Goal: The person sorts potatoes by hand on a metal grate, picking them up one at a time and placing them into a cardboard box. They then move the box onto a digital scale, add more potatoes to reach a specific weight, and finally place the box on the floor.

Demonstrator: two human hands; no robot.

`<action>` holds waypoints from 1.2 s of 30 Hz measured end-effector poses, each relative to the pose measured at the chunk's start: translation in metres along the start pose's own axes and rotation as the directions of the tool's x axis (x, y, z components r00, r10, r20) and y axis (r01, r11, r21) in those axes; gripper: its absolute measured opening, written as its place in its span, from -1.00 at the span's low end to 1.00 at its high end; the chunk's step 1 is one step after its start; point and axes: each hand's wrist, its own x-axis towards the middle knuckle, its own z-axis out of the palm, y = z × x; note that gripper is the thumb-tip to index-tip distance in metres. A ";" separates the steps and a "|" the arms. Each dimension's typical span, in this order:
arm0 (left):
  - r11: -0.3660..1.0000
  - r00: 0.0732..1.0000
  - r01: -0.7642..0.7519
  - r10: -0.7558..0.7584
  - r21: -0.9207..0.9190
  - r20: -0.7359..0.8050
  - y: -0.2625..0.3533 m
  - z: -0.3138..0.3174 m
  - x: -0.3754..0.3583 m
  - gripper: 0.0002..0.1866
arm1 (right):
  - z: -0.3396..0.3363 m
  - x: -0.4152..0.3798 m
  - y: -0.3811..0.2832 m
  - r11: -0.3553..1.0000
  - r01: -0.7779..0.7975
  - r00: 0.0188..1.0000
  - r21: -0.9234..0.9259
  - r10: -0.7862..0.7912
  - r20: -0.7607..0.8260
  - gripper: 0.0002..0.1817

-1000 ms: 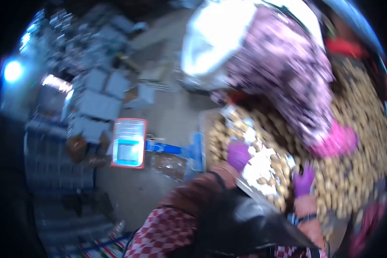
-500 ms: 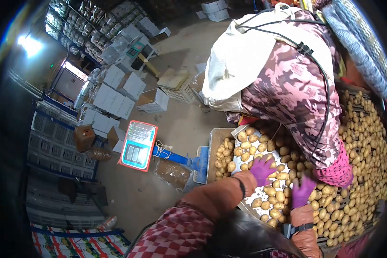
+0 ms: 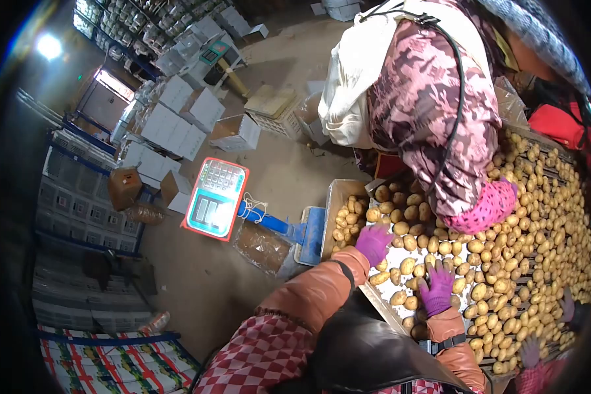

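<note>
"What could go wrong?"

"A hasty sweep by the right hand point(image 3: 438, 290), fingers spread, could knock potatoes point(image 3: 407, 265) together and bruise them."

"Where are they?"

"Twelve o'clock from that hand; four from the left hand point(image 3: 373, 245), whose grip I can't tell; also inside the box point(image 3: 332, 210) at its ten."
</note>
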 end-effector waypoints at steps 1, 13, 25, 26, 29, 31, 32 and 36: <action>1.000 0.998 0.011 -0.011 0.000 -0.061 -0.003 -0.005 0.000 -0.54 | -0.001 -0.006 0.003 1.000 0.005 1.000 -0.008 -0.005 -0.017 -0.39; 0.967 0.981 -0.173 0.187 -0.188 0.059 0.030 0.009 -0.009 -0.28 | -0.059 -0.067 0.016 0.992 -0.054 0.993 -0.111 0.042 -0.110 -0.32; 0.939 0.956 -0.237 0.271 -0.250 0.112 0.038 0.038 -0.008 -0.35 | -0.026 -0.055 0.006 0.938 0.022 0.995 -0.346 0.012 0.097 -0.29; 0.939 0.957 -0.230 0.265 -0.254 0.114 0.037 0.037 -0.010 -0.36 | -0.030 -0.043 0.016 0.945 0.007 0.999 -0.327 0.011 0.054 -0.32; 0.937 0.959 -0.218 0.257 -0.272 0.117 0.037 0.032 -0.017 -0.35 | -0.041 -0.007 0.042 0.960 -0.130 0.959 -0.248 0.058 -0.277 -0.31; 0.935 0.960 -0.206 0.250 -0.288 0.123 0.038 0.024 -0.022 -0.34 | -0.044 0.009 0.064 0.949 -0.254 0.920 -0.186 0.177 -0.350 -0.30; 0.938 0.967 -0.198 0.233 -0.284 0.098 0.037 0.020 -0.025 -0.34 | -0.041 0.013 0.069 0.901 -0.274 0.923 -0.337 0.148 -0.355 -0.30; 0.891 0.936 -0.315 0.349 -0.327 0.049 0.052 0.003 -0.034 -0.29 | -0.015 0.000 0.001 0.913 -0.326 0.945 -0.245 0.314 -0.088 -0.34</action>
